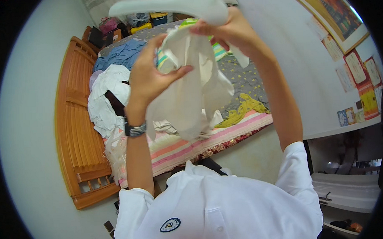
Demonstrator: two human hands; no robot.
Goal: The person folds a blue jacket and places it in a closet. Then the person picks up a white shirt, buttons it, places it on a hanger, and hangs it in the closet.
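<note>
A thin off-white garment (187,103) hangs loosely before me, its upper edge held up and its lower part blurred. My left hand (148,75) grips the garment's left side, thumb across the front of the cloth. With my right hand (236,32) I hold a pale plastic clothes hanger (162,6) near its neck. The thumb and fingers of that hand also reach the garment's top edge. One hanger arm extends left above the cloth, and its metal hook is partly cut off by the top of the picture. Part of the hanger is hidden behind my right hand.
Below lies a bed with a striped edge (192,151) and wooden headboard (83,113). White clothes (109,90), a blue garment (121,55) and a mustard cloth (245,111) lie on it. A shoe cabinet (345,190) stands right, below a wall with papers.
</note>
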